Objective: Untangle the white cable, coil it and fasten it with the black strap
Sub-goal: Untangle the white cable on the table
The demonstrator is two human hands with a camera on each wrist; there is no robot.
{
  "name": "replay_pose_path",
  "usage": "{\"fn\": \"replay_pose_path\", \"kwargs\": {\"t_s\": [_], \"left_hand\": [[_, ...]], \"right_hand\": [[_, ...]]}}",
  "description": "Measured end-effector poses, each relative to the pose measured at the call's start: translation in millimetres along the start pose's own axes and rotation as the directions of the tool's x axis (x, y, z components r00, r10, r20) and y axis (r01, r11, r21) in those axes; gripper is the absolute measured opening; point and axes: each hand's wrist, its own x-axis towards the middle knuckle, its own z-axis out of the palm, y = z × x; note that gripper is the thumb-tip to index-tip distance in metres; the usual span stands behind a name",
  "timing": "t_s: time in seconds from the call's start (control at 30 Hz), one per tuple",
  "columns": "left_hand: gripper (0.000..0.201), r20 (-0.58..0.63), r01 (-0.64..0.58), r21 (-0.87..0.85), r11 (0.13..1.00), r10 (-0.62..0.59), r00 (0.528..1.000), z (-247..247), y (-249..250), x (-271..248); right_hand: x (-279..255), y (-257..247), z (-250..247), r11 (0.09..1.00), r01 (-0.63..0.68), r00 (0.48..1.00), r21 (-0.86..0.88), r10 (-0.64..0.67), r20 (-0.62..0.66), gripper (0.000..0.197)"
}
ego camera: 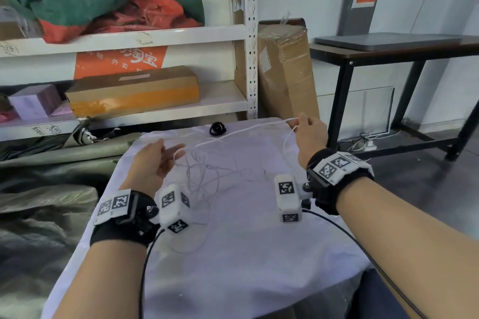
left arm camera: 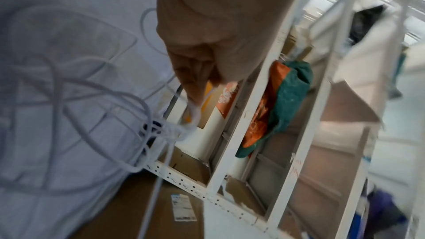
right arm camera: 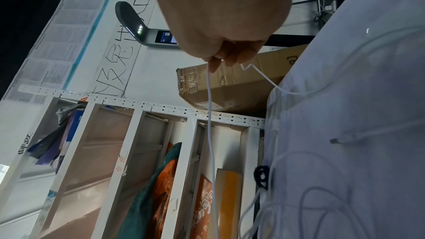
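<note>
The thin white cable [ego camera: 207, 171] lies in a loose tangle on the white cloth of the table [ego camera: 233, 267]. My left hand [ego camera: 153, 163] hovers over the tangle's left side; in the left wrist view its fingertips [left arm camera: 195, 94] pinch a strand above the knot of loops [left arm camera: 161, 130]. My right hand [ego camera: 309, 134] is raised at the far right corner and pinches the cable [right arm camera: 209, 86], which runs taut from it toward the left hand. One cable plug [right arm camera: 333, 140] rests on the cloth. The black strap [ego camera: 217, 129] lies curled near the table's far edge, untouched.
A white metal shelf [ego camera: 250, 59] with boxes and bags stands behind the table. A tall cardboard box [ego camera: 285, 67] leans beside it. A black desk [ego camera: 344, 80] with a closed laptop is at the right. Grey-green tarps [ego camera: 39, 215] are piled on the left.
</note>
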Motion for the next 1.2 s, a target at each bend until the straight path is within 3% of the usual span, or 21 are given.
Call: {"fn": "replay_pose_path", "kwargs": {"t_s": [0.07, 0.17, 0.23, 0.33, 0.4, 0.47, 0.57, 0.67, 0.77, 0.83, 0.93, 1.0, 1.1, 1.2], "left_hand": [[0.023, -0.095, -0.042, -0.289, 0.956, 0.015, 0.995, -9.0, -0.4, 5.8], [0.022, -0.243, -0.168, -0.415, 0.894, 0.069, 0.968, -26.9, -2.9, 18.1], [0.028, -0.208, -0.127, -0.320, 0.939, 0.061, 0.976, -32.3, -6.3, 23.9], [0.044, -0.125, 0.021, -0.155, 0.988, -0.040, 0.991, -20.5, -9.2, 19.9], [0.057, -0.085, -0.034, 0.035, 0.999, 0.036, 0.996, -5.8, -4.7, 9.8], [0.058, 0.002, -0.197, 0.277, 0.941, 0.204, 0.979, 8.2, 1.8, -2.3], [0.038, 0.270, -0.486, 0.495, 0.721, 0.404, 0.874, 26.8, 9.2, -22.0], [0.043, 0.580, -0.634, 0.503, 0.588, 0.314, 0.752, 47.5, 6.7, -40.7], [0.035, 0.689, -0.736, 0.525, 0.429, 0.293, 0.663, 60.1, -2.5, -46.1], [0.016, 0.651, -0.734, 0.534, 0.419, 0.351, 0.673, 60.6, -6.8, -42.8], [0.016, 0.492, -0.652, 0.485, 0.583, 0.434, 0.755, 52.7, -8.1, -29.1], [0.020, 0.298, -0.579, 0.400, 0.711, 0.496, 0.815, 43.4, -4.4, -16.8], [0.022, -0.019, -0.460, 0.282, 0.842, 0.484, 0.875, 23.3, 5.1, -4.4], [0.028, -0.104, -0.334, 0.381, 0.862, 0.399, 0.911, 12.2, 6.4, 5.0]], "right_hand": [[4.2, 3.2, -5.5, 1.000, -0.015, 0.998, -0.015, 0.014, -0.056, 0.034], [15.2, 7.8, -15.4, 0.999, -0.032, 0.973, -0.011, 0.029, -0.227, 0.040], [18.7, 10.9, -17.0, 0.999, -0.035, 0.975, -0.038, 0.026, -0.218, 0.042], [11.1, 15.3, -7.1, 0.999, -0.015, 1.000, -0.044, 0.014, -0.018, 0.036], [1.4, 14.0, 0.8, 1.000, -0.011, 0.992, 0.012, 0.009, 0.122, 0.034], [-7.6, 9.2, 5.6, 0.998, 0.001, 0.958, 0.057, -0.017, 0.286, 0.029], [-18.9, -2.0, 6.0, 0.996, 0.053, 0.841, 0.072, -0.083, 0.534, 0.025], [-29.9, -10.5, 7.5, 0.992, 0.106, 0.711, 0.066, -0.122, 0.692, 0.026], [-37.6, -11.4, 14.5, 0.991, 0.111, 0.626, 0.071, -0.125, 0.770, 0.022], [-37.0, -6.3, 17.3, 0.990, 0.120, 0.597, 0.073, -0.130, 0.792, 0.014], [-32.3, 3.3, 14.4, 0.988, 0.154, 0.591, -0.019, -0.076, 0.803, 0.015], [-26.8, 10.5, 9.4, 0.987, 0.124, 0.642, -0.100, -0.003, 0.767, 0.014], [-16.3, 23.7, 2.1, 0.985, 0.029, 0.775, -0.169, 0.084, 0.626, 0.015], [-9.7, 29.2, -0.7, 0.988, -0.010, 0.836, -0.156, 0.093, 0.541, 0.020]]}}
